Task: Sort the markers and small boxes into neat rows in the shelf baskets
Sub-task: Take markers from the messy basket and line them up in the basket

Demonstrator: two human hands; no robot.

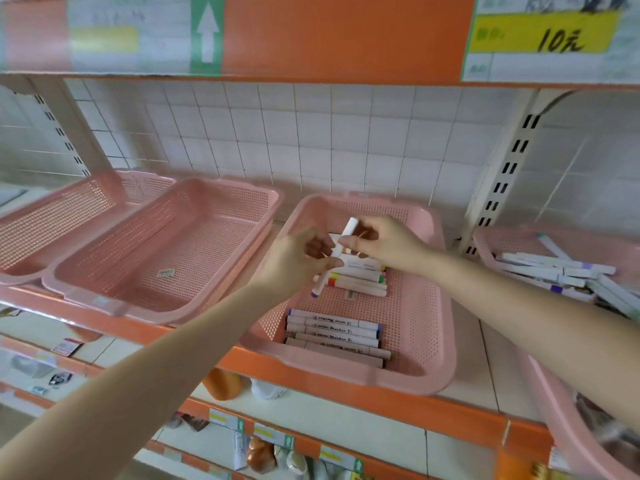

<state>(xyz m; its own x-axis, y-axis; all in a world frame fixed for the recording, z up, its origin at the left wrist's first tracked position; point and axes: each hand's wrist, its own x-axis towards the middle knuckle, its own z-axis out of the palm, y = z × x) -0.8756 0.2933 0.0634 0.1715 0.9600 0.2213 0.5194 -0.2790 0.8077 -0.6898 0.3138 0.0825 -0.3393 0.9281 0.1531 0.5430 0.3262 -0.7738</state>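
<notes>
Gripping a white cylindrical marker (348,229) with both hands, tilted above the pink perforated plastic basket (445,289).
Left hand (294,265) pinches its lower barrel, right hand (388,244) its upper. Two rows of smooth pale markers lie flat on the mesh floor below: front row (334,332), rear row (360,277). Mesh to their right shows bare. Orange-edged shelf (398,408) beneath; white tiled wall (311,140) behind.

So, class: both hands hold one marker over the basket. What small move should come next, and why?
Probably turn the marker level and lay it beside the far row: it is tilted across markers that lie parallel in the basket.
</notes>
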